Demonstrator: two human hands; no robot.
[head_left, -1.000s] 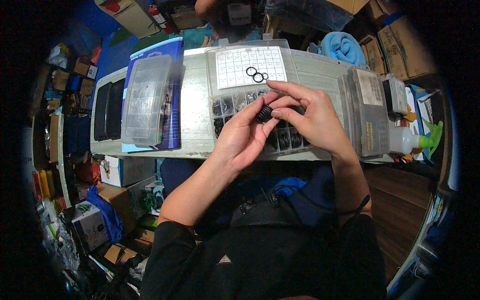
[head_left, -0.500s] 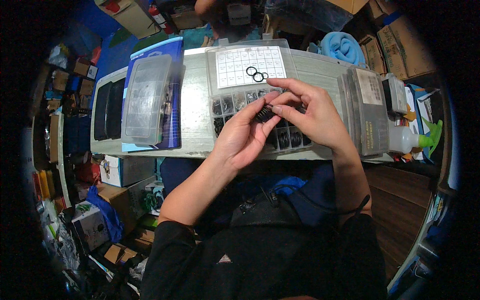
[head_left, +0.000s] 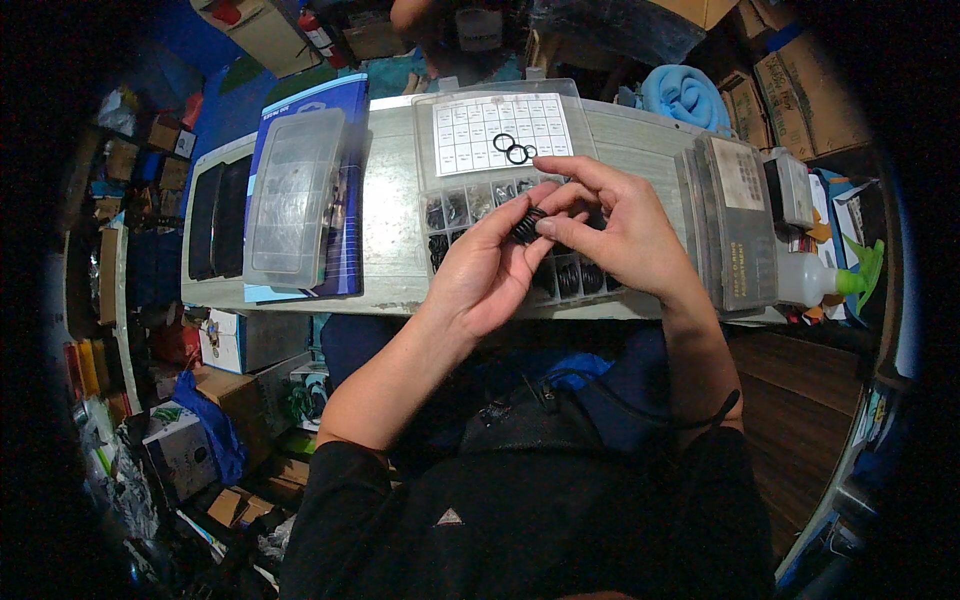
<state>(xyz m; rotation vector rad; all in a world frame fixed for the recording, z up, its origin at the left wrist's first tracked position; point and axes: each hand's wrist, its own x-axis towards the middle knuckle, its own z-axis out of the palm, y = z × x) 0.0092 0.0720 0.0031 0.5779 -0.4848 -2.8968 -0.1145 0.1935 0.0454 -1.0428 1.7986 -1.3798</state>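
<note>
Between the fingers of my left hand [head_left: 490,265] is a stack of black O-rings [head_left: 526,226]. My right hand [head_left: 615,225] pinches the right end of that stack with thumb and fingertips, its index finger stretched out above. Both hands are over a clear compartment box [head_left: 437,212] filled with black rings, and they hide much of its middle. The box's raised lid [head_left: 425,140] carries a white chart [head_left: 462,152]. Several loose O-rings [head_left: 503,143] of differing sizes lie on the chart, just beyond my right index finger.
On the table's left are a blue folder [head_left: 350,200] with a clear plastic case [head_left: 290,200] on it, and dark flat objects [head_left: 220,215]. Stacked grey cases [head_left: 745,220], a green-topped spray bottle [head_left: 805,280] and a rolled blue towel [head_left: 683,98] are at the right. Boxes [head_left: 240,395] crowd the left side.
My right thumb and fingertips have shifted slightly along the O-ring stack. My left hand and the loose rings on the chart look the same.
</note>
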